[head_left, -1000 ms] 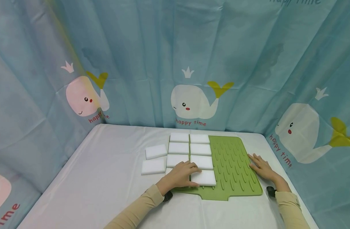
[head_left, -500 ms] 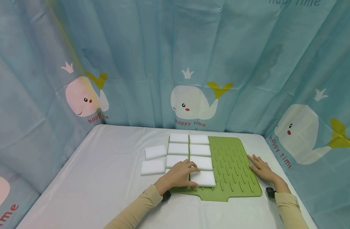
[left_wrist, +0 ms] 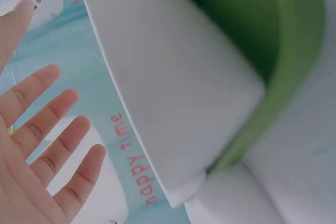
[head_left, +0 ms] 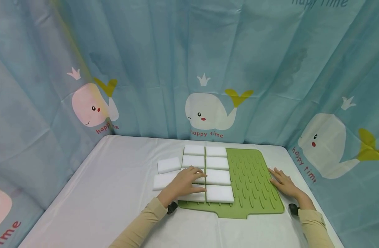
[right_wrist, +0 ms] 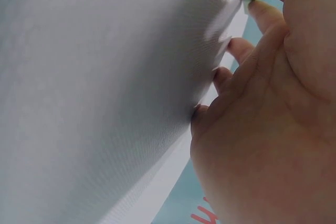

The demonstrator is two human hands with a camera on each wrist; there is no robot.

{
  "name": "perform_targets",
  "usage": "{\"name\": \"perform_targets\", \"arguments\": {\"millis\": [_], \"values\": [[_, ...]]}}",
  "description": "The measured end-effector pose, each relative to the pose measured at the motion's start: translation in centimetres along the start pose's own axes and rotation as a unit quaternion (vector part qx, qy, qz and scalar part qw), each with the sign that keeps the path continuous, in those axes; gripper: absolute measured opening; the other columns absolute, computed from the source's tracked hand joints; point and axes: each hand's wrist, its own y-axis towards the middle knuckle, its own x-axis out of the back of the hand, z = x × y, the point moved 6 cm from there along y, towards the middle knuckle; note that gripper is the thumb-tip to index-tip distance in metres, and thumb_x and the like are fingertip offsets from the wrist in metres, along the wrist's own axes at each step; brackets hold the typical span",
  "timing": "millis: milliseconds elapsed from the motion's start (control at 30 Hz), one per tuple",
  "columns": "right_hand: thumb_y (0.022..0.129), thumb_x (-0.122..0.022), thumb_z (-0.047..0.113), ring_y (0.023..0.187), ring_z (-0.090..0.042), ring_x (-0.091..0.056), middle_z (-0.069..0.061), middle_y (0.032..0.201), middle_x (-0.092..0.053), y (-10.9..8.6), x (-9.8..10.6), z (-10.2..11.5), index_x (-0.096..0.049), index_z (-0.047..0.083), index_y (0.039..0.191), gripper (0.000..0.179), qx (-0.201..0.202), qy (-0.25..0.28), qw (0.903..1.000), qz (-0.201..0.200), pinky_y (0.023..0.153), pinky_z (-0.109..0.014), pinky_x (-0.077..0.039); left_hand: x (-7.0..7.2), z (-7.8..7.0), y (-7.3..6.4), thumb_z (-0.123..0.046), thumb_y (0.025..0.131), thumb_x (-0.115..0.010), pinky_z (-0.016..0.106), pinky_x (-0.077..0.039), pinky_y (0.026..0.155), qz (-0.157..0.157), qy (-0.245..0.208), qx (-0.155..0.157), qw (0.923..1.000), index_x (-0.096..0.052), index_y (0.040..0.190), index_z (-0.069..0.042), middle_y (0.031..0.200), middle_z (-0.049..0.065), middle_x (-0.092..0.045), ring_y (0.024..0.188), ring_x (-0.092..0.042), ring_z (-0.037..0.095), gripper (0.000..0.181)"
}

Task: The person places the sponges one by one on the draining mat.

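My left hand hovers with spread fingers over the nearer white sponges in the left column on the green ridged mat. In the left wrist view nothing lies between that hand's fingers. Below the left hand, the front-left sponge is partly covered. The front-right sponge lies flat, just right of the left thumb. My right hand rests at the mat's right edge, fingers extended. The right wrist view shows this hand's fingertips down on the white cloth, with the thumb and index finger by the mat's edge.
Two more sponges, a rear one and a nearer one, lie on the white tablecloth left of the mat. The mat's right half shows bare ridges. A blue whale-print curtain encloses the table's back and sides.
My left hand has drawn left, off the front-right sponge and over the left column. That sponge stays flat on the mat. The right hand keeps its place at the mat's edge.
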Motion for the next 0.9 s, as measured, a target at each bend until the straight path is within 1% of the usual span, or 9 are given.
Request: {"name": "perform_targets", "arguments": {"millis": [100,233,367,467,633,733,833,900], "values": [[0.096,-0.049,0.027,0.130,-0.059,0.000,-0.036,0.146,-0.010,0.0,0.0,-0.1,-0.026,0.001,0.145,0.060,-0.001,0.000,1.0000,-0.001,0.097,-0.074,0.005,0.3,0.9,-0.2,-0.057,0.080,-0.061,0.030,-0.049,0.079,-0.007,-0.005,0.009,0.9999,-0.062,0.120,-0.021,0.116,-0.003,-0.058,0.102,-0.053,0.014,0.054],[0.096,-0.049,0.028,0.130,-0.060,-0.001,-0.036,0.146,-0.010,0.1,0.0,-0.2,-0.026,0.001,0.145,0.060,-0.004,-0.005,1.0000,-0.002,0.097,-0.074,0.005,0.8,2.0,-0.6,-0.060,0.080,-0.059,0.030,-0.048,0.080,-0.014,-0.007,0.031,0.9994,-0.062,0.121,-0.022,0.117,-0.005,-0.057,0.103,-0.052,0.013,0.055],[0.096,-0.048,0.029,0.130,-0.060,-0.001,-0.036,0.146,-0.011,0.1,0.0,-0.1,-0.026,0.001,0.145,0.060,-0.006,-0.009,0.9999,-0.003,0.096,-0.074,0.005,1.5,3.0,-1.1,-0.058,0.081,-0.060,0.033,-0.048,0.079,-0.028,-0.016,0.048,0.9983,-0.062,0.121,-0.022,0.116,-0.004,-0.057,0.103,-0.051,0.014,0.054],[0.096,-0.049,0.028,0.129,-0.060,-0.001,-0.037,0.145,-0.011,0.1,0.0,0.0,-0.026,0.001,0.145,0.060,-0.004,-0.008,1.0000,-0.004,0.096,-0.074,0.004,1.9,3.7,-1.5,-0.055,0.081,-0.061,0.035,-0.048,0.080,-0.036,-0.022,0.058,0.9974,-0.062,0.121,-0.021,0.117,-0.003,-0.057,0.104,-0.051,0.016,0.052],[0.096,-0.049,0.027,0.129,-0.060,-0.001,-0.037,0.145,-0.011,0.0,0.1,0.2,-0.026,0.000,0.144,0.060,0.001,-0.007,0.9999,-0.007,0.096,-0.074,0.005,2.4,5.0,-1.9,-0.054,0.083,-0.060,0.036,-0.047,0.084,-0.044,-0.021,0.074,0.9961,-0.061,0.122,-0.021,0.120,-0.001,-0.057,0.107,-0.051,0.017,0.052],[0.096,-0.049,0.028,0.130,-0.060,-0.002,-0.037,0.145,-0.012,0.0,0.1,0.2,-0.027,0.000,0.144,0.060,-0.001,-0.012,0.9999,-0.009,0.097,-0.074,0.004,2.6,5.8,-2.1,-0.055,0.084,-0.058,0.037,-0.047,0.085,-0.044,-0.006,0.080,0.9958,-0.060,0.123,-0.021,0.120,-0.001,-0.057,0.108,-0.051,0.018,0.052],[0.096,-0.049,0.028,0.129,-0.060,-0.003,-0.037,0.145,-0.013,0.0,0.0,0.2,-0.028,-0.001,0.144,0.060,-0.003,-0.017,0.9998,-0.011,0.097,-0.074,0.003,2.9,6.6,-2.3,-0.053,0.083,-0.060,0.039,-0.047,0.084,-0.050,0.000,0.084,0.9952,-0.060,0.123,-0.019,0.120,0.001,-0.057,0.109,-0.051,0.021,0.052],[0.096,-0.049,0.028,0.129,-0.060,-0.004,-0.037,0.145,-0.014,0.1,0.0,0.2,-0.029,-0.001,0.143,0.059,-0.004,-0.020,0.9997,-0.014,0.097,-0.074,0.002,3.1,7.2,-2.5,-0.050,0.083,-0.062,0.041,-0.047,0.084,-0.054,-0.005,0.091,0.9943,-0.060,0.123,-0.019,0.121,0.002,-0.057,0.110,-0.051,0.023,0.051]]}}
